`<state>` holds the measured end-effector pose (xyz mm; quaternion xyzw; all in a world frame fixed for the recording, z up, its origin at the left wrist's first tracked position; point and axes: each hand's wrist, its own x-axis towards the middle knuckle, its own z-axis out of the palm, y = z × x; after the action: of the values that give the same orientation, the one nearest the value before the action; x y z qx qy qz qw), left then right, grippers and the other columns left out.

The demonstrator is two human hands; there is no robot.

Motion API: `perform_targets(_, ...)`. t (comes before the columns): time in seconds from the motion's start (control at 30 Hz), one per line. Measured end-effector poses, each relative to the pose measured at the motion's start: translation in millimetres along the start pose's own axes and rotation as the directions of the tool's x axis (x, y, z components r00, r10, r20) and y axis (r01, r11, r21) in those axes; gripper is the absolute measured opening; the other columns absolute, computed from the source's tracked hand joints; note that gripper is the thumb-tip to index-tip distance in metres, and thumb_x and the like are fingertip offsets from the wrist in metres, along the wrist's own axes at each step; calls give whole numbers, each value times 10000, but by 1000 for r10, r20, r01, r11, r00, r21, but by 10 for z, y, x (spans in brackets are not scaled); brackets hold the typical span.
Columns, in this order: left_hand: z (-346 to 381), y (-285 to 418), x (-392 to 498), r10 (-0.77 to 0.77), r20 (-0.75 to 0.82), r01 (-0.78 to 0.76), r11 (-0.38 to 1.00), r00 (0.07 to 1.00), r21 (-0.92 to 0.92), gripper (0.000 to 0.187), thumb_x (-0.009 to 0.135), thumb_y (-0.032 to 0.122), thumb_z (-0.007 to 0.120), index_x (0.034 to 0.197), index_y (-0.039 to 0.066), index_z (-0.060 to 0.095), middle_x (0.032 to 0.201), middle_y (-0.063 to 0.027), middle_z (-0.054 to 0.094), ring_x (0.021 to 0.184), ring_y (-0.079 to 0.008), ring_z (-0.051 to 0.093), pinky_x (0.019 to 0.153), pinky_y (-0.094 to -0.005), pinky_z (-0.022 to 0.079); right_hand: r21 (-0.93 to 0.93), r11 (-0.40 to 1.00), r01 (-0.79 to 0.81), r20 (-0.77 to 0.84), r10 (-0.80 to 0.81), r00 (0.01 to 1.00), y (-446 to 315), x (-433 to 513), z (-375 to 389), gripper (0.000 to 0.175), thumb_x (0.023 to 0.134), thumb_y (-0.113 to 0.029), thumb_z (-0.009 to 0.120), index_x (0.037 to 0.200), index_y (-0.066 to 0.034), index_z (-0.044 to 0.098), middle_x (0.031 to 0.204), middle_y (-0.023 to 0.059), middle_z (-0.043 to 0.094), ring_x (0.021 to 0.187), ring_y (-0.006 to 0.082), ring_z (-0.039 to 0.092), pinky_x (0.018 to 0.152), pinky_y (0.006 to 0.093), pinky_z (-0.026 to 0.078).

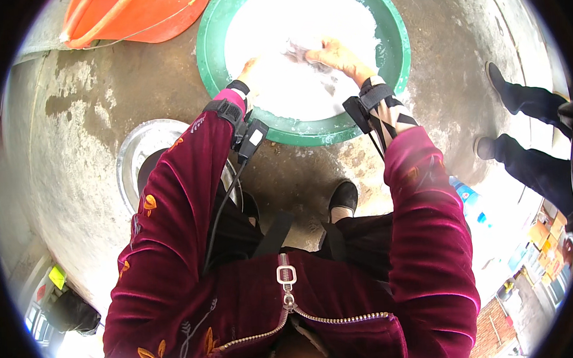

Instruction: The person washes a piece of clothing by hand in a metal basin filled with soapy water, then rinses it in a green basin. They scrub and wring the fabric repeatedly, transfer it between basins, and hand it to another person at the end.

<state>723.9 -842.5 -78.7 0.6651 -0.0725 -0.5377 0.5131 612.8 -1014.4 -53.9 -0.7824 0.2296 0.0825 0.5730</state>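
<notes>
A large round green plastic basin [308, 138] stands on the ground before me. Glare washes out much of the white contents [265, 26], which look like suds. My left hand [249, 71] is over the near left part of the basin, its fingers lost in the brightness. Over the right part is my right hand [336, 57], thumb and fingers pointing towards a greyish patch [300, 51], perhaps wet cloth. Whether either hand grips anything cannot be made out.
An orange bucket [135, 17] with a wire handle lies at upper left. Beside my left leg is a shiny metal basin [127, 157]. A plastic bottle [469, 197] is at right, near another person's legs [530, 163]. Straps with small devices [253, 137] and cables are on my wrists.
</notes>
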Motion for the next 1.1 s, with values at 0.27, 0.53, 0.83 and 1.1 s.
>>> perform_targets(0.27,-82,159,-92,-5,-133,-67,843,991,-533,371,830,377,499,990,45,540,894,-99,591,830,-229,591,681,-374,509,284,926,250,-20,-255,967,-715,-286,703,277,782,-312,613,922,-73,596,750,4,574,671,88,526,607,230,444)
perform_targets(0.53,87,131,7,56,-102,-86,944,993,-319,139,807,95,533,932,37,550,800,-70,588,549,-140,573,456,-246,472,-106,932,346,-235,-361,902,-253,21,496,394,883,-360,412,978,-17,582,861,158,611,787,319,572,746,378,442)
perform_targets(0.83,-97,-196,123,207,73,-218,952,976,215,312,847,257,520,1098,76,476,926,-94,573,816,-210,583,611,-361,515,-219,966,-137,-336,57,940,256,34,118,430,855,-389,477,1059,-14,528,957,175,593,835,278,598,746,333,471)
perform_targets(1.1,-279,-23,59,81,70,-35,861,994,-508,337,863,295,456,1053,24,515,958,-105,582,871,-222,577,732,-340,486,108,905,411,-240,-377,895,-499,-175,901,164,775,-202,556,865,-81,621,831,80,623,774,213,601,720,311,473)
